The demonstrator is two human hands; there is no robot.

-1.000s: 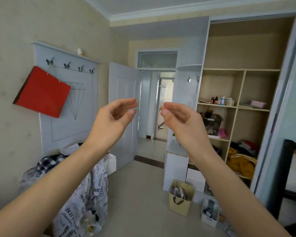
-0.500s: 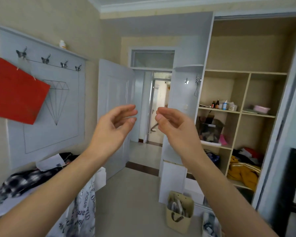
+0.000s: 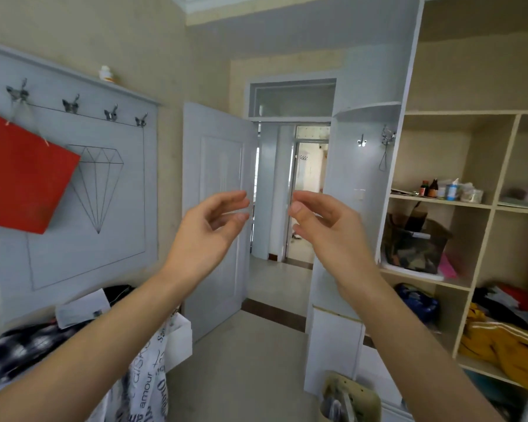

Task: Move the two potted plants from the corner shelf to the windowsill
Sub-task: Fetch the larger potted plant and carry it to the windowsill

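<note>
Both my hands are raised in front of me, empty, fingers curled loosely and apart. My left hand (image 3: 208,229) and my right hand (image 3: 326,226) face each other with a small gap between them, in front of the doorway (image 3: 290,193). A white rounded corner shelf (image 3: 369,112) juts from the wardrobe end panel; nothing shows on top of it. A lower white corner surface (image 3: 329,303) lies behind my right forearm. No potted plant and no windowsill appear in the view.
An open white door (image 3: 217,214) stands left of the doorway. A red bag (image 3: 22,175) hangs on the hook panel at left. Clothes pile (image 3: 28,345) low left. Open wardrobe shelves (image 3: 470,208) with bottles and clothes fill the right. A tan bag (image 3: 351,397) sits on the floor.
The view has moved closer to the doorway and corner shelf, with the wall panel sliding left. My hands kept the same raised, empty pose.
</note>
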